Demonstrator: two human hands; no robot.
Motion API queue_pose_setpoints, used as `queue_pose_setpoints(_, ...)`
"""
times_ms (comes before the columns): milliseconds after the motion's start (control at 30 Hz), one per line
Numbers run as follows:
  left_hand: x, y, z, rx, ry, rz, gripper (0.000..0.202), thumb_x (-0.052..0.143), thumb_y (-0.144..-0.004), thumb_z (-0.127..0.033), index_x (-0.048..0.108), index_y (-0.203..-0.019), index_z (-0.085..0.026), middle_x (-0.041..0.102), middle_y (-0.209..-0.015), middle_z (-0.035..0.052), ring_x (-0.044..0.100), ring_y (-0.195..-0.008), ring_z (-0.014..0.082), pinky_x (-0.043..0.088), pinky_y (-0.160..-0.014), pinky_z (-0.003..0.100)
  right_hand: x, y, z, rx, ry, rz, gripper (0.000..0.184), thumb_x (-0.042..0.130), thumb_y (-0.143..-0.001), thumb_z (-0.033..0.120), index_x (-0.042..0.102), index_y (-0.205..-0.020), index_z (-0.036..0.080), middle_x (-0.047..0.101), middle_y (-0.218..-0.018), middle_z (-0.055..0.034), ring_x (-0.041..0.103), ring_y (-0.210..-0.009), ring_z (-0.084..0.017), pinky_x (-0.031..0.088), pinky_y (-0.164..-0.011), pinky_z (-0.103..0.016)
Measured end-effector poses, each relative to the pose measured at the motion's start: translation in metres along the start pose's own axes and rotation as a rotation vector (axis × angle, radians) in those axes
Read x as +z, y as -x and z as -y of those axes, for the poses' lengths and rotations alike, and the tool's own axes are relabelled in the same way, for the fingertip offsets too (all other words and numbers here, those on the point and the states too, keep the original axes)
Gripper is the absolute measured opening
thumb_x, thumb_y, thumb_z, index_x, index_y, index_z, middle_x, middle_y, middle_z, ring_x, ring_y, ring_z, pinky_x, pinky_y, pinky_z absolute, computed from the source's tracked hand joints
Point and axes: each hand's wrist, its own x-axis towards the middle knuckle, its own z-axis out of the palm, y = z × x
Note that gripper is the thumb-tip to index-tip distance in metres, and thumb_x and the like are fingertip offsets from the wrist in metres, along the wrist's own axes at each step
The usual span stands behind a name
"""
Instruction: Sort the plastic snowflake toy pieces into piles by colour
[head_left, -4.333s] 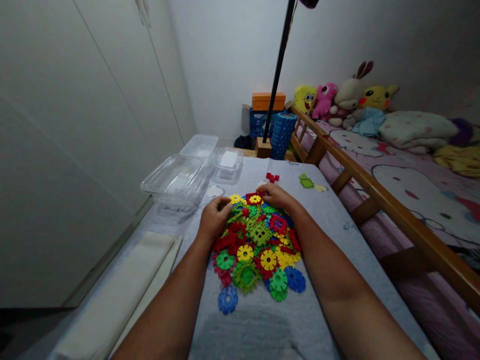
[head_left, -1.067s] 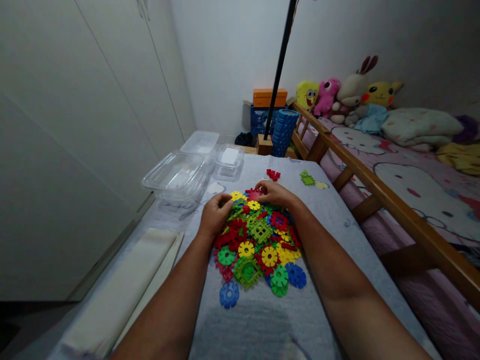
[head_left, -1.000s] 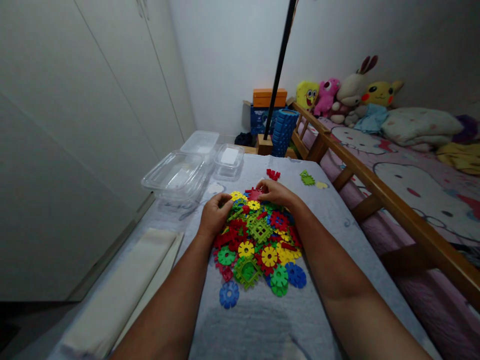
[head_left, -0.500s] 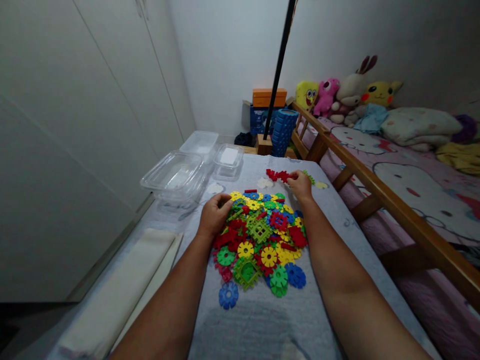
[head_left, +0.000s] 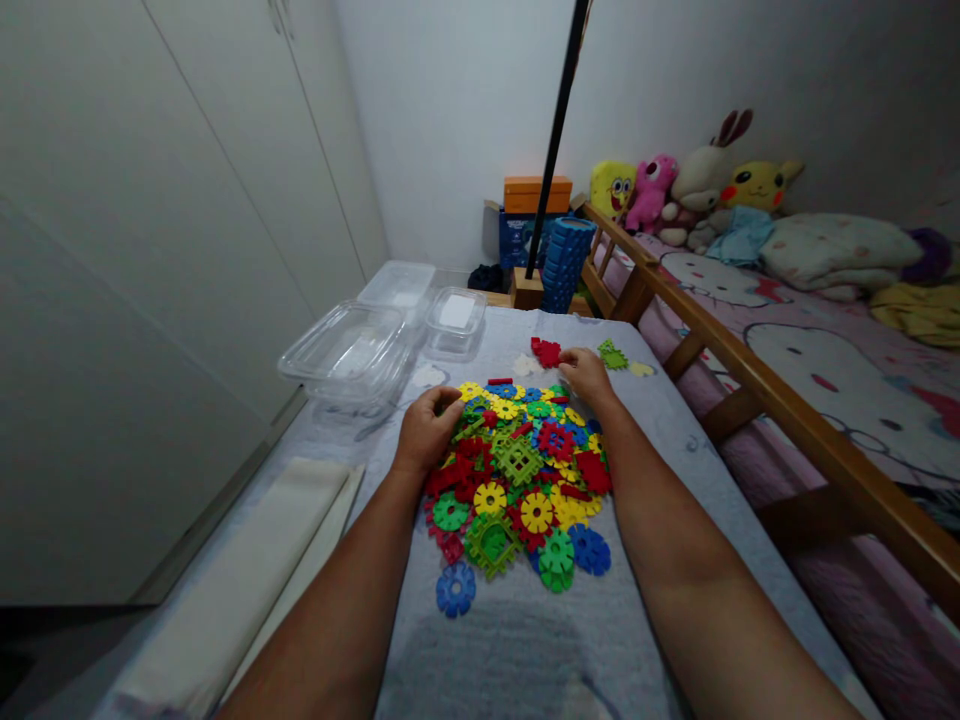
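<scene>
A heap of colourful plastic interlocking pieces (head_left: 517,460), flower discs and square grids, lies on the cloth in front of me. My left hand (head_left: 429,428) rests against the heap's left edge, its fingers loosely curved and thumb apart, holding nothing visible. Beyond the heap, my right hand (head_left: 586,376) is beside a small cluster of red square pieces (head_left: 547,353). Its fingertips are at the cluster's right edge, slightly apart; no piece shows between them. Right of that hand lies a green square piece (head_left: 613,354). A blue flower disc (head_left: 456,590) sits apart at the near side.
Clear plastic containers (head_left: 349,345) stand at the far left of the table (head_left: 517,650). A folded white cloth (head_left: 247,590) lies along the left side. A wooden bed rail (head_left: 720,350) runs along the right, and a black pole (head_left: 555,140) rises behind the table.
My right hand has moved left and slightly nearer, leaving a red piece with the other red ones, which now sit closer together. The green piece is uncovered. My left hand stays put.
</scene>
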Motion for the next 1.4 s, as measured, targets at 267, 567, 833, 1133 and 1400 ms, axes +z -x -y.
queue_pose_setpoints(267,0.000,0.000,0.000,0.004,-0.019,0.008,0.031,0.064,-0.077,-0.045,0.071,-0.092,-0.019,0.073,-0.090,0.0051,0.067,-0.091,0.0244,0.053,-0.089,0.039,-0.001,0.001,0.001,-0.088,0.038,0.079,0.025,0.056,-0.078,0.015,0.079,-0.088,0.017,0.071,-0.093,-0.0076,0.061,-0.093,-0.022,0.046,-0.092,-0.032)
queue_pose_setpoints(567,0.000,0.000,0.000,-0.002,-0.011,0.007,0.031,0.064,-0.077,-0.045,0.071,-0.092,-0.019,0.072,-0.087,0.0043,0.066,-0.091,0.0240,0.052,-0.088,0.037,0.009,-0.003,-0.005,-0.226,0.101,0.208,0.036,0.060,-0.078,0.017,0.076,-0.110,0.017,0.072,-0.115,-0.0102,0.060,-0.112,-0.024,0.045,-0.102,-0.035)
queue_pose_setpoints(833,0.000,0.000,-0.001,-0.015,-0.004,0.016,0.032,0.065,-0.077,-0.046,0.071,-0.092,-0.018,0.073,-0.089,0.0053,0.066,-0.091,0.0244,0.052,-0.088,0.038,0.015,0.002,-0.004,-0.220,0.171,0.239,0.049,0.061,-0.081,0.024,0.065,-0.130,0.021,0.061,-0.143,-0.0109,0.054,-0.129,-0.029,0.042,-0.109,-0.047)
queue_pose_setpoints(1133,0.000,0.000,-0.001,-0.010,-0.003,0.013,0.032,0.065,-0.076,-0.046,0.071,-0.092,-0.018,0.073,-0.090,0.0056,0.067,-0.089,0.0240,0.052,-0.087,0.038,0.010,0.000,0.000,-0.226,0.118,0.164,0.041,0.057,-0.081,0.020,0.070,-0.120,0.019,0.068,-0.128,-0.0118,0.058,-0.124,-0.027,0.042,-0.110,-0.041)
queue_pose_setpoints(1400,0.000,0.000,-0.002,-0.016,0.004,0.004,0.032,0.065,-0.075,-0.047,0.071,-0.090,-0.019,0.073,-0.088,0.0049,0.066,-0.087,0.0235,0.052,-0.085,0.038,0.011,-0.001,-0.004,-0.230,0.107,0.211,0.040,0.059,-0.082,0.022,0.069,-0.120,0.020,0.068,-0.134,-0.0100,0.059,-0.127,-0.027,0.041,-0.112,-0.044)
